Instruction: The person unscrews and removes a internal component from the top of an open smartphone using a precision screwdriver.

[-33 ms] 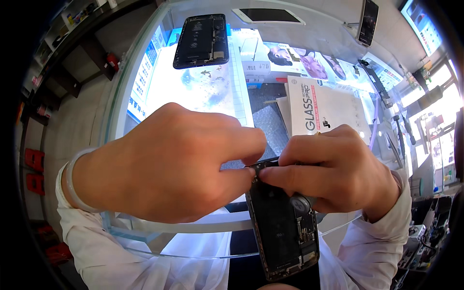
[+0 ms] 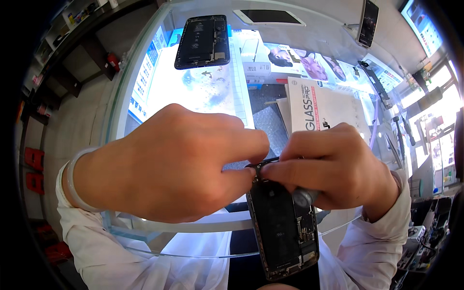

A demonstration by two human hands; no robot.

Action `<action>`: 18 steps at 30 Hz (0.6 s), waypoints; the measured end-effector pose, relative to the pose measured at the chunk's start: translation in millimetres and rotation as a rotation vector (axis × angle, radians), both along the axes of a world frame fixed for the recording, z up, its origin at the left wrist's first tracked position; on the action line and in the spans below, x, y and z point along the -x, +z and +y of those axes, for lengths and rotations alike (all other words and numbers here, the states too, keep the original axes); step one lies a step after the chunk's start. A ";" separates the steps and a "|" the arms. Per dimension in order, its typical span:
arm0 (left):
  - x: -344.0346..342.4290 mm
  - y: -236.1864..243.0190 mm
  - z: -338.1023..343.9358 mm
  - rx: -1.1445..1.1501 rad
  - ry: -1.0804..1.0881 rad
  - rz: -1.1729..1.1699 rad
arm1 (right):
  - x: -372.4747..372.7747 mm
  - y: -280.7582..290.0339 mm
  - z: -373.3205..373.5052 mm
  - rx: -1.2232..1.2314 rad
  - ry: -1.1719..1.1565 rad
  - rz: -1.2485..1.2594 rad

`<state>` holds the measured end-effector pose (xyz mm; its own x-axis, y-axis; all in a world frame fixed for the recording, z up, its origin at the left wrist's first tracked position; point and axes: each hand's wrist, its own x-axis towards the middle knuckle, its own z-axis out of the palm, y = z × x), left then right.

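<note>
An opened phone (image 2: 275,227), its dark battery and circuit parts bared, stands tilted at the counter's front edge, close to my body. My left hand (image 2: 179,164) has thumb and forefinger closed on its upper left corner. At the top edge, the fingertips of my right hand (image 2: 333,164) press close together; any small part between them is hidden. Tucked under the right hand's fingers is a grey tool with a round end (image 2: 304,197), perhaps a screwdriver handle; the rest of it is covered.
On the glass counter lie another opened phone (image 2: 203,42), a white phone (image 2: 269,17) and a white screen-protector package (image 2: 333,104) with small black parts on it. A dark phone (image 2: 368,23) stands upright far right. Thin tools (image 2: 399,135) lie at right.
My right hand has shifted very slightly, and the grey tool's round end with it to the right. The left hand keeps its place on the phone.
</note>
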<state>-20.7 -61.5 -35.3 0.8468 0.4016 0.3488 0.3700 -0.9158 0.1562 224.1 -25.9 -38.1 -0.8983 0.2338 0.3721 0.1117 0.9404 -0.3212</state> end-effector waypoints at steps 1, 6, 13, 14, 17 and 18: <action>0.0 -0.1 -0.2 -0.018 -0.005 0.005 | -0.9 1.8 2.1 -0.021 -0.043 0.047; -0.3 1.1 -2.8 -0.083 -0.011 0.037 | -9.9 14.8 19.3 -0.124 -0.328 0.203; 1.6 2.7 1.3 0.054 0.010 0.019 | -14.6 20.9 18.9 -0.006 -0.434 0.265; 1.6 2.0 2.4 0.083 0.001 -0.003 | -15.2 22.6 17.5 0.084 -0.436 0.320; 1.5 0.5 5.1 0.121 -0.016 -0.047 | -17.4 25.0 19.9 0.294 -0.467 0.586; 1.8 0.9 5.6 0.144 -0.014 -0.048 | -20.1 28.1 24.6 0.394 -0.428 0.669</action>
